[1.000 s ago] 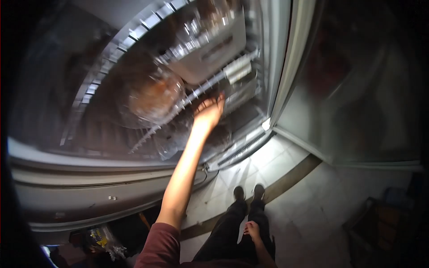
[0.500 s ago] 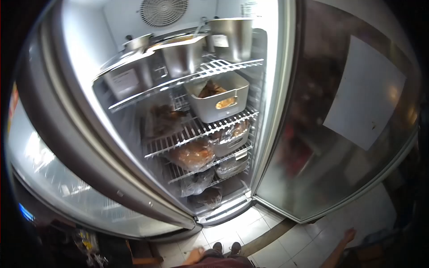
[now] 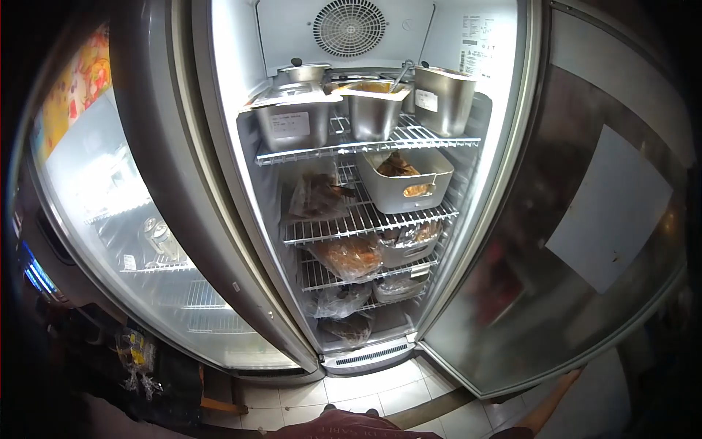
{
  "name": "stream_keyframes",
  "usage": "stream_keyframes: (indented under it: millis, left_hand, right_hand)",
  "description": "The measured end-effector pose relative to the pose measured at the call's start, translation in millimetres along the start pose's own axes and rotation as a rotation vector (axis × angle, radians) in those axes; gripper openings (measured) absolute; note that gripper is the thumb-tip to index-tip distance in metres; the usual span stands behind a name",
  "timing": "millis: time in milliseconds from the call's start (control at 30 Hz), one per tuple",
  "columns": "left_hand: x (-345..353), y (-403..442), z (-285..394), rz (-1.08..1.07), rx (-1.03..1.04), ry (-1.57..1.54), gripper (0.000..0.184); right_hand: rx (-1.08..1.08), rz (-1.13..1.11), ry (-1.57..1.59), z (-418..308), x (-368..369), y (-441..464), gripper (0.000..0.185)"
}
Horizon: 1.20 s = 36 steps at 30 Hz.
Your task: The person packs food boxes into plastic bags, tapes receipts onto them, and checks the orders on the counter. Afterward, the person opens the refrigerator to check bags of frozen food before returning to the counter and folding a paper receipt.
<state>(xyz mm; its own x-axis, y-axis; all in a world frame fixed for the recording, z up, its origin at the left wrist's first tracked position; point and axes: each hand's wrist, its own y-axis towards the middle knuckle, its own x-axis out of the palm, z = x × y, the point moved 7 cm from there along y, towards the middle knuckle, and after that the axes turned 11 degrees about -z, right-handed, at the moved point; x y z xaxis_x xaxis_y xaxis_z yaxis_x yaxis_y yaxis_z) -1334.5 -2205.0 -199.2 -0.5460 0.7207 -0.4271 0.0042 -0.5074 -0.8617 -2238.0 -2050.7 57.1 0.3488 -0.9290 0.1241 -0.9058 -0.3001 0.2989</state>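
My right arm reaches out at the lower right, and my right hand (image 3: 570, 377) is at the lower edge of the open glass door (image 3: 504, 293). Its fingers are too small and partly hidden, so I cannot tell whether they grip the door. My left hand is out of view. In front of me stands the open upright fridge (image 3: 369, 358), lit inside. Its top shelf (image 3: 365, 146) carries several steel containers (image 3: 292, 121), one with a utensil handle sticking out. Below is a white plastic bin (image 3: 409, 186) with brownish food, beside a bagged dark item (image 3: 318, 194).
Lower shelves hold a clear bag of orange-brown food (image 3: 347, 256) and other wrapped items (image 3: 340, 300). A closed glass-door fridge (image 3: 183, 241) with cans (image 3: 157, 238) stands left. A white sheet (image 3: 610, 212) hangs on the open door. Tiled floor (image 3: 358, 388) lies below.
My view has levelled and shifted, so the fridge sits further right and more upright. My left hand has left the view. My right hand now appears at the door's lower edge.
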Motion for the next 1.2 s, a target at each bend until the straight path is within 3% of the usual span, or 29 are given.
stream_keyframes:
  millis: [167, 367, 533, 600, 667, 800, 967, 1000, 1067, 1100, 1133, 1167, 1200]
  left_hand:
    - [25, 7, -15, -0.095, -0.085, -0.088, 0.042]
    - [25, 29, -10, -0.068, 0.089, -0.178, 0.039]
    - [37, 72, -13, -0.044, 0.345, -0.434, 0.037]
    - [30, 23, 17, 0.02, 0.344, -0.633, 0.041]
    - [35, 10, 14, 0.088, 0.384, -0.555, 0.041]
    - [71, -37, -36, 0.179, 0.364, -0.56, 0.039]
    - [185, -81, -192, 0.03, -0.088, -0.851, 0.04]
    - [209, -100, -221, 0.044, -0.152, -0.938, 0.04]
    - [252, -141, -262, 0.076, -0.268, -1.053, 0.04]
    - [269, -163, -278, 0.107, -0.316, -1.091, 0.04]
    - [286, -190, -295, 0.151, -0.371, -1.145, 0.04]
    - [303, -216, -309, 0.217, -0.4, -1.201, 0.037]
    - [322, -236, -317, 0.245, -0.421, -1.262, 0.04]
  right_hand:
    - [0.115, 0.122, -0.036, 6, -26, -22, 0.061]
    - [0.454, 0.282, -0.047, 92, -89, -178, 0.061]
    - [0.732, 0.22, -0.049, 128, -108, -298, 0.06]
    - [0.795, 0.16, -0.051, 132, -104, -322, 0.06]
    - [0.82, 0.077, -0.055, 133, -91, -331, 0.06]
    - [0.81, -0.126, -0.033, 133, -46, -332, 0.06]
    - [0.723, -0.377, -0.031, 127, 24, -337, 0.059]
    - [0.654, -0.451, -0.114, 125, 35, -340, 0.059]
    - [0.282, -0.681, -0.539, 107, 60, -345, 0.059]
    - [0.208, -0.759, -0.535, 103, 70, -351, 0.059]
    - [0.64, -0.69, 0.288, 133, 72, -361, 0.047]
    - [1.04, -0.275, 1.027, 158, 71, -375, 0.036]
    - [1.13, -0.484, 1.032, 156, 80, -387, 0.034]
